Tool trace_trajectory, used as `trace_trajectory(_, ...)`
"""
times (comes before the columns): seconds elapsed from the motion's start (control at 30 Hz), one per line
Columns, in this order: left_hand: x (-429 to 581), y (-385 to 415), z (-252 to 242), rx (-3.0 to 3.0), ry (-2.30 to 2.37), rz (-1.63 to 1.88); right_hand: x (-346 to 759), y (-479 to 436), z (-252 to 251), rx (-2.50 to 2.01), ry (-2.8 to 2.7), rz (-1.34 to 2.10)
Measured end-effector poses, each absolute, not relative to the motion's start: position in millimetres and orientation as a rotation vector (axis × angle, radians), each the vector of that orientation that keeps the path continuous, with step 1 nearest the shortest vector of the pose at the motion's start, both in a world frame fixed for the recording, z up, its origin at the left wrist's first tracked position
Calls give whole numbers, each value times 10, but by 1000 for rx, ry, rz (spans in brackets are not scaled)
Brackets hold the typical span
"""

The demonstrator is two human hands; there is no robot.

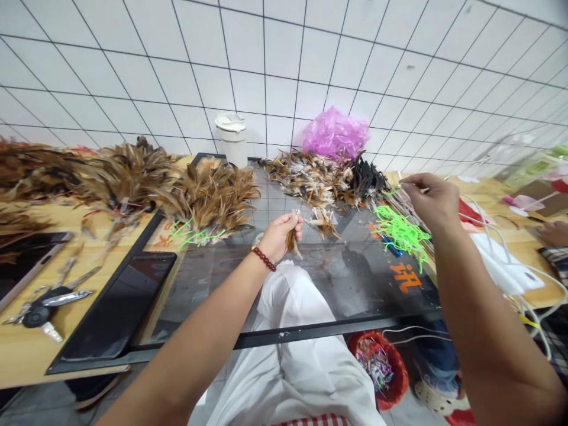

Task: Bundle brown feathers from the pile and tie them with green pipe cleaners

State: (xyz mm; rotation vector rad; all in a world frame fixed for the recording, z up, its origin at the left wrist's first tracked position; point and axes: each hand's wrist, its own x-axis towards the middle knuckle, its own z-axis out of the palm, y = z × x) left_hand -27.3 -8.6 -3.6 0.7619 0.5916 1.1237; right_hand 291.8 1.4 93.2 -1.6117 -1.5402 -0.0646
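My left hand (281, 236), with a beaded bracelet at its wrist, is closed around a small bunch of brown feathers (291, 244) above the dark glass panel (337, 284). Out to the right my right hand (428, 198) has its thumb and index finger pinched together beside thin sticks; what they hold is too small to make out. Below it lies a pile of bright green ties (403, 232). Brown feather bundles with green ties (213, 198) lie left of my left hand. Pale and brown feathers (310, 177) are heaped behind it, beside black feathers (367, 180).
A white lidded cup (232, 139) and a pink plastic bag (335, 133) stand by the tiled wall. At left are a phone (119, 305), keys (44, 307) and more feathers (124, 171). White cables and a power strip (506, 263) lie right, near another person's hand (554, 232).
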Motion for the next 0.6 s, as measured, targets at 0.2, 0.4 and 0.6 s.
trace_trajectory(0.2, -303, -131, 33, 766, 474, 1121, 2016, -82, 963, -1269, -2053, 49)
trace_trajectory(0.4, -307, -161, 48, 773, 475, 1050, 1316, -79, 545, -1123, -2275, -252)
trace_trajectory(0.6, -268, -127, 19, 793, 635, 1054, 1349, -38, 269, -1153, -1982, 268)
